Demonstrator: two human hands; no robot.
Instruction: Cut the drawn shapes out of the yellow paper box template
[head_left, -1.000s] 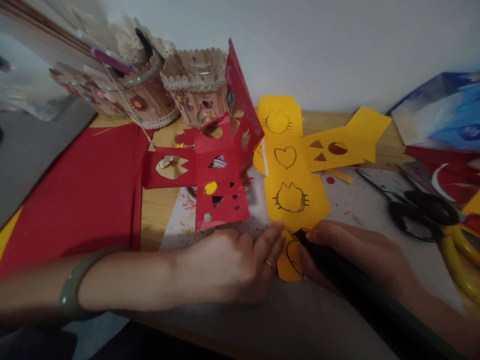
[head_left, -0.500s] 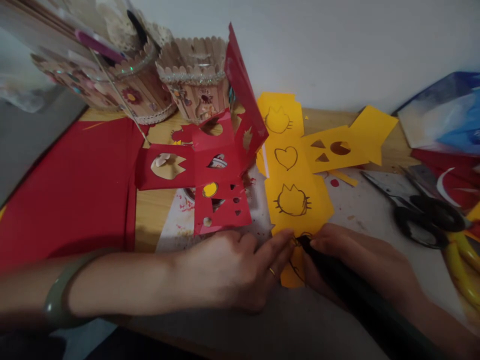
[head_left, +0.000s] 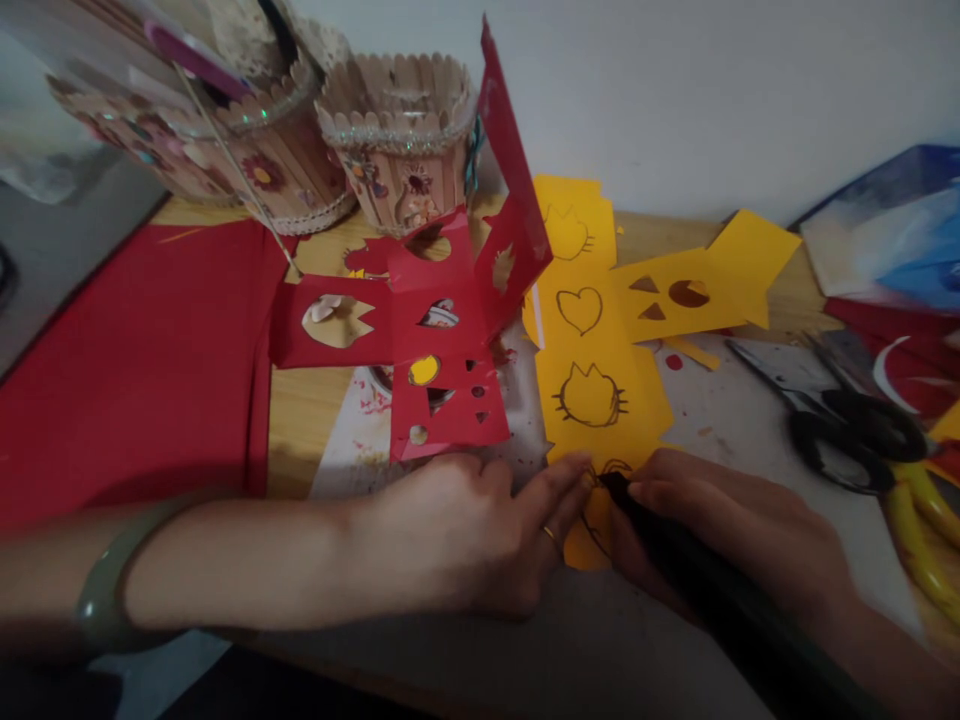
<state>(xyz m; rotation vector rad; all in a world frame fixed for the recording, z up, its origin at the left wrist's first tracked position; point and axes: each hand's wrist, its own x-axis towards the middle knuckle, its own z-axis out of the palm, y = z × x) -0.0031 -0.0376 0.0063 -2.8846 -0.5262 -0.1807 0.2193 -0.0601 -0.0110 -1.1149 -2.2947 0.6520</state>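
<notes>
A yellow cross-shaped paper [head_left: 592, 350] with drawn cat and heart outlines lies flat on the table. My left hand [head_left: 480, 530] presses its fingertips on the paper's near flap, fingers together and flat. My right hand [head_left: 720, 520] grips a long black tool [head_left: 720, 590] like a pen, its tip on the same flap, right beside my left fingertips. A red cross-shaped paper [head_left: 442, 330] with cut-out shapes lies to the left, one flap standing upright.
Two decorated stick holders [head_left: 397, 140] stand at the back left. A red sheet [head_left: 127, 350] covers the left of the table. Black-handled scissors [head_left: 840, 420] and yellow-handled ones [head_left: 922, 520] lie at the right. A blue bag [head_left: 892, 220] sits far right.
Both hands stay on the yellow flap, with the tool tip shifting only slightly. The view has tilted a little, lifting the holders toward the top.
</notes>
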